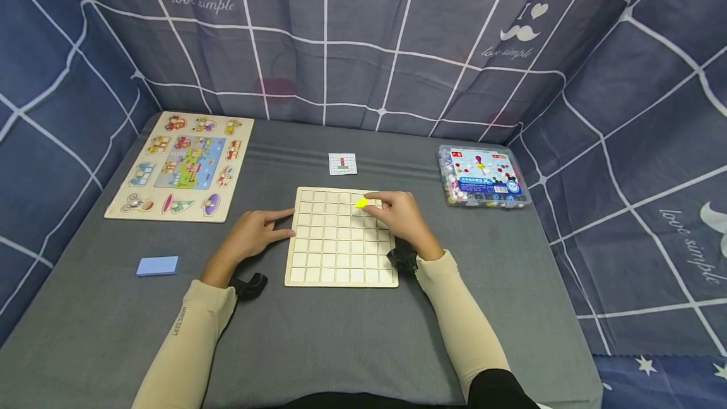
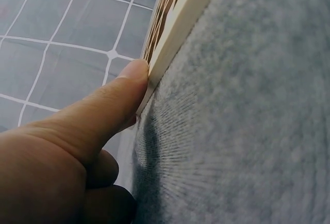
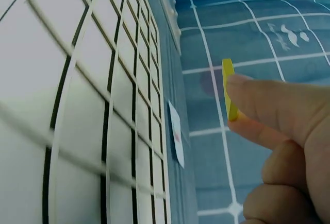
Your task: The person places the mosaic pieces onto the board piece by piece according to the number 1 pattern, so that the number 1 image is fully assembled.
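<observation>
A square wooden grid board with shallow cells lies on the table in front of the person. The left hand steadies its left edge, index finger and thumb straight and spread apart along the side. In the left wrist view, the thumb presses against the board's pale side. Above the upper right part of the board, the right hand pinches a small yellow tile between thumb and forefinger. In the right wrist view, the thin yellow tile stands on edge, raised off the grid.
A small printed grid card lies beyond the board. At the back left is a wooden picture puzzle, with a light blue block nearer. A lidded clear plastic box of colored pieces stands at the back right. Checked curtains surround the table.
</observation>
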The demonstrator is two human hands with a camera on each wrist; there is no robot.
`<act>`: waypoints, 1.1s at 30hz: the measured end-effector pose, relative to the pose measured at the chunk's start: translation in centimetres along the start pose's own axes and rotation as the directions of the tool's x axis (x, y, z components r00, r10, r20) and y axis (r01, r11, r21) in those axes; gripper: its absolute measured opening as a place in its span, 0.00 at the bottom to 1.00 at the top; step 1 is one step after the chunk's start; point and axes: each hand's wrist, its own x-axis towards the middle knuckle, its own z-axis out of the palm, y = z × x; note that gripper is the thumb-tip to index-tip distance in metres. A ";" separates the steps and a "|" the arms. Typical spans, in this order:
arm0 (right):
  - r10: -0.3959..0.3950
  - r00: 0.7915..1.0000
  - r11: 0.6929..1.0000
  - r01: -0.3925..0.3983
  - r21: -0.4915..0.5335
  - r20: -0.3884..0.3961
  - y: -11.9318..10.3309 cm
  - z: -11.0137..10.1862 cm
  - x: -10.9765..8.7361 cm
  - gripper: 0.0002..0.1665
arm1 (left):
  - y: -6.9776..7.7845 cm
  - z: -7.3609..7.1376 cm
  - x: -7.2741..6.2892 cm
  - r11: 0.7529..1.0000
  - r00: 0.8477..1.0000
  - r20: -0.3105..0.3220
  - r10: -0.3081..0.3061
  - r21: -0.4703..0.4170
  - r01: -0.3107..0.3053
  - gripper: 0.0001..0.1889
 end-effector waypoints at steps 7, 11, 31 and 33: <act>0.005 1.000 1.000 -0.005 0.004 0.003 -0.6 2.2 1.6 0.18 | 0.0 0.1 -0.1 1.000 1.000 -0.003 0.002 -0.001 -0.002 0.31; 0.021 1.000 1.000 -0.021 -0.002 0.023 -0.8 3.3 2.3 0.18 | -0.1 0.1 -0.1 1.000 1.000 -0.004 0.002 -0.002 -0.002 0.31; -0.007 0.997 0.992 0.016 -0.122 0.072 -1.2 7.0 3.3 0.18 | -0.1 -0.1 -0.1 1.000 1.000 -0.003 0.012 0.001 -0.012 0.31; -0.013 0.998 0.992 0.022 -0.126 0.067 -1.2 7.0 3.2 0.18 | -0.1 0.0 -0.1 1.000 1.000 -0.003 0.010 0.004 -0.010 0.31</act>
